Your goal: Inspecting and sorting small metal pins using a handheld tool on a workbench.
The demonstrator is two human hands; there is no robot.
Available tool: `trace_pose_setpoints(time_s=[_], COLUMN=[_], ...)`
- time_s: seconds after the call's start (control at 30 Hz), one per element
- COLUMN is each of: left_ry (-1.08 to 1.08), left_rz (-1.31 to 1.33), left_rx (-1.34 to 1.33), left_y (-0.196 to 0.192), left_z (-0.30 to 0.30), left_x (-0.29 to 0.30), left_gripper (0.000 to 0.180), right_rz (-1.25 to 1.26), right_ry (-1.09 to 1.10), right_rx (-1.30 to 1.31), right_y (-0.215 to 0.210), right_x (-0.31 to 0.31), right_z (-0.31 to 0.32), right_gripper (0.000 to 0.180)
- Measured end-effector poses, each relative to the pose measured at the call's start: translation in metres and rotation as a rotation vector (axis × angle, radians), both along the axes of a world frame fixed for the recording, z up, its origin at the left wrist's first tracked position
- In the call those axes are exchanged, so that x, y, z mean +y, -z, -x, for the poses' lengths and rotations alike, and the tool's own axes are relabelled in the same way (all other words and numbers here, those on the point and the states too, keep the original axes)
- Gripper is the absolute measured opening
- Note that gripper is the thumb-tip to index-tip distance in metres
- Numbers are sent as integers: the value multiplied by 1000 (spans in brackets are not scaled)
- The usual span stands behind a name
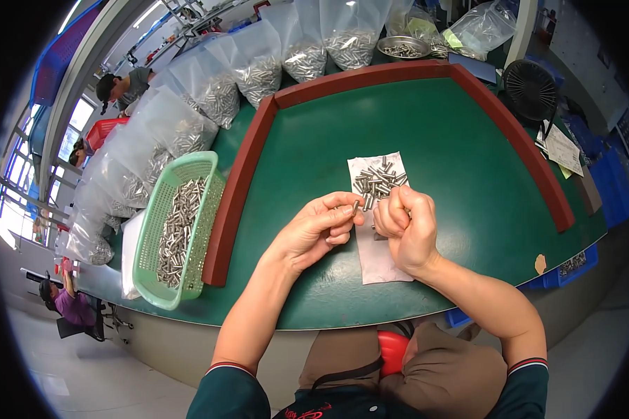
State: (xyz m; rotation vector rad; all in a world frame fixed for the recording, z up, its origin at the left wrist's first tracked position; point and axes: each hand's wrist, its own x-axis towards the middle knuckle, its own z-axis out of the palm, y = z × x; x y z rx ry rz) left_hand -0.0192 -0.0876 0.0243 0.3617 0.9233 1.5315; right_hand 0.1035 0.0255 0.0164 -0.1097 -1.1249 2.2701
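My left hand [318, 229] pinches a small metal pin [355, 206] between thumb and fingertips above a white paper sheet [379, 262]. Right beside it, my right hand [407, 227] is curled shut, and a bit of metal shows at its fingers; I cannot tell what it grips. A pile of small silver metal pins [379, 181] lies on the far end of the sheet, just beyond both hands. The sheet rests on a green work mat [454, 146] framed by a red-brown raised border [239, 183].
A light green plastic basket [154, 230] holding several metal pins stands left of the border. Clear bags of pins [258, 70] line the back and left. A metal bowl [403, 46], a black fan [530, 91] and papers [562, 148] sit at the back right. Other people work at the far left.
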Motion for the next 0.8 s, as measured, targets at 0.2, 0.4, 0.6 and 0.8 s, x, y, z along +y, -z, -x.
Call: trace_pose_setpoints(time_s=[0.2,0.4,0.6,0.8], left_ry=[4,-20,-21,-22], left_rz=[16,65,57,65], left_rx=[-20,32,110,161], left_y=[-4,-4,-3,-2], left_z=[1,1,-3,-3], left_x=[2,2,3,4], left_gripper=[21,23,23,23], right_rz=[17,95,90,120], right_ry=[-3,24,107,124], right_rx=[-20,95,126,108], right_y=[-1,-6,-16,-20], right_x=[2,9,23,26], right_z=[1,1,-5,-6], right_gripper=[39,39,39,38])
